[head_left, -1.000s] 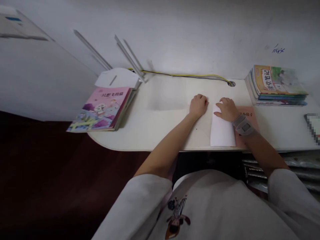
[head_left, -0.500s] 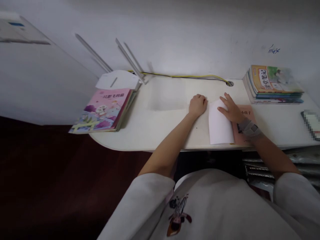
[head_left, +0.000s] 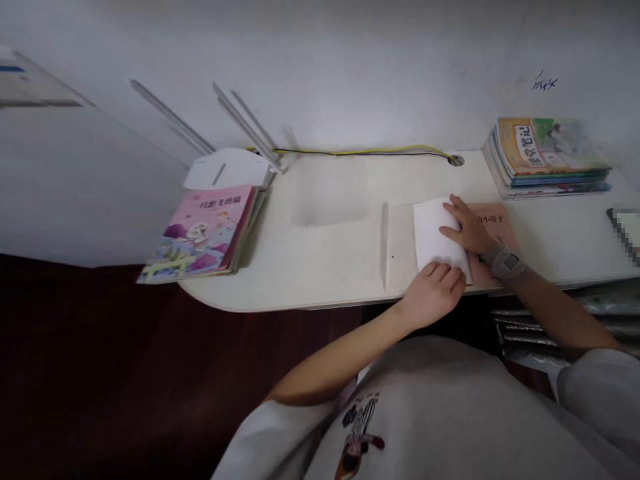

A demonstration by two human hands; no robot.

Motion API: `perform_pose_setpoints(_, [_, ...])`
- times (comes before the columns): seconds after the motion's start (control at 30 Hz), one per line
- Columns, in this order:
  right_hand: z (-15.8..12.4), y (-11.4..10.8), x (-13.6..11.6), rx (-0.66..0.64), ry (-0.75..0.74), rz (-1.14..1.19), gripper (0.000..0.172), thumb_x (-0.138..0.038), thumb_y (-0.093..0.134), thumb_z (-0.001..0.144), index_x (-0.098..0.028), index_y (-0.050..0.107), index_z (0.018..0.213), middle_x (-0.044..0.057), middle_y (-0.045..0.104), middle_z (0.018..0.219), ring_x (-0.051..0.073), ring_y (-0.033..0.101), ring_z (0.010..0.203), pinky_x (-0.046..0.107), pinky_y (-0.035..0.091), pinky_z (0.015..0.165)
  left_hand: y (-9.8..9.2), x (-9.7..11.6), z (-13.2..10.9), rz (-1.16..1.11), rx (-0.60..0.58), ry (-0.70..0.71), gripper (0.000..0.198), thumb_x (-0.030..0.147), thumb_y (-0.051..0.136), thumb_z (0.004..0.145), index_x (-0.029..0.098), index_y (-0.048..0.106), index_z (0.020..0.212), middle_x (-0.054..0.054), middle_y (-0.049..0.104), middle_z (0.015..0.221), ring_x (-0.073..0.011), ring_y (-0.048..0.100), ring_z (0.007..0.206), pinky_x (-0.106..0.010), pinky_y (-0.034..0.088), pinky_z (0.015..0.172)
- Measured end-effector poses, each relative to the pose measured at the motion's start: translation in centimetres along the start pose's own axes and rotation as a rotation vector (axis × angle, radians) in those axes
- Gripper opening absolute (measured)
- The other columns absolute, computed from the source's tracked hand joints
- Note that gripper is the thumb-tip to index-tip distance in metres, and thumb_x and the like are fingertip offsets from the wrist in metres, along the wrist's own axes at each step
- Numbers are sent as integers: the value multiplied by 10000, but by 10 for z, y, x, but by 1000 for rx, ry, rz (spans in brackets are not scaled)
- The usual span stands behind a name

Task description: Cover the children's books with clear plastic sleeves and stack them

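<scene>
A pink book [head_left: 493,227] lies near the table's front edge, partly covered by a white page [head_left: 434,233] folded over its left side. My left hand [head_left: 436,293] has its fingers curled on the page's lower edge; its fingertips are partly hidden. Fingers apart, my right hand [head_left: 469,230] rests on the page's upper right, with its wrist over the book. Left of the page, a clear plastic sheet [head_left: 400,247] lies on the table, its left edge standing up slightly.
At the left, a pile of picture books [head_left: 200,230] leans by a white router [head_left: 227,168] with raised antennas. A stack of books [head_left: 550,157] stands at the back right. Beyond it toward the front is a phone-like object [head_left: 627,230]. Yellow and black cables run along the wall.
My left hand has moved from the table beside the page to the page's lower edge. The clear sheet's raised edge now shows. My right hand stays on the page.
</scene>
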State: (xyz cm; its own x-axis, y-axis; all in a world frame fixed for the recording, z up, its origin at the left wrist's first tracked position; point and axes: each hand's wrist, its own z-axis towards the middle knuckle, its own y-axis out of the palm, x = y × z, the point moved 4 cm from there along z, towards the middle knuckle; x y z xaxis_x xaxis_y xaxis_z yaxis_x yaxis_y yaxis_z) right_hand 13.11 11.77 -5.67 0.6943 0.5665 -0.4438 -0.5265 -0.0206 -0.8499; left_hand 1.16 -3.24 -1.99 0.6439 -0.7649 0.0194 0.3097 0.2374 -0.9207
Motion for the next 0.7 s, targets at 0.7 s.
perform_pose_setpoints(0.7, [-7, 3, -17, -101, -227, -80, 482, -385, 518, 869, -119, 581, 1266, 153, 474, 1432, 308, 293, 1407, 560, 267, 1120, 14, 6, -20, 96, 117, -142, 201, 144, 456, 928, 117, 654, 912, -81, 678, 847, -186, 597, 822, -336, 451, 761])
